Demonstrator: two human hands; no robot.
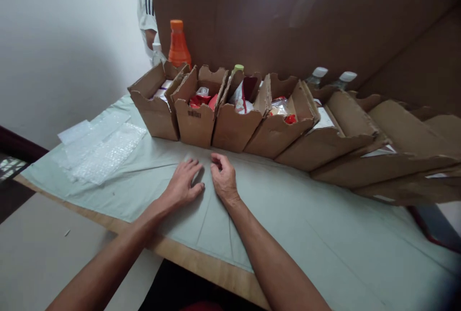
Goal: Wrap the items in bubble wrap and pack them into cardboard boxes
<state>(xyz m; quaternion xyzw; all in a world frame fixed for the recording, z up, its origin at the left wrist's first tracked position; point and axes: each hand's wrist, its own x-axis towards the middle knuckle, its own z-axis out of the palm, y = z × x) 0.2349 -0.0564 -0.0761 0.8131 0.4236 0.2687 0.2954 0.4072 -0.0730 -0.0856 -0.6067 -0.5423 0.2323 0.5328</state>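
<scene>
My left hand (pixel 184 182) rests palm down on the pale green cloth (pixel 288 224), its fingers and thumb spread with nothing in them. Just to its right, my right hand (pixel 224 176) lies on its outer edge, fingers loosely curled and no object visible in it. A small gap separates the two hands. Beyond them stand cardboard bins in a row; nearest are one with red packets (pixel 203 100) and one with a white and dark red packet (pixel 242 96). Neither hand touches a bin.
Clear bubble-wrap sleeves (pixel 108 150) lie at the left. An orange bottle (pixel 178 44) and white-capped bottles (pixel 317 76) stand behind the bins, before a brown board (pixel 270 18). A person's white sleeve (pixel 147 8) shows at the back left. The table's wooden edge (pixel 201 265) runs along the front.
</scene>
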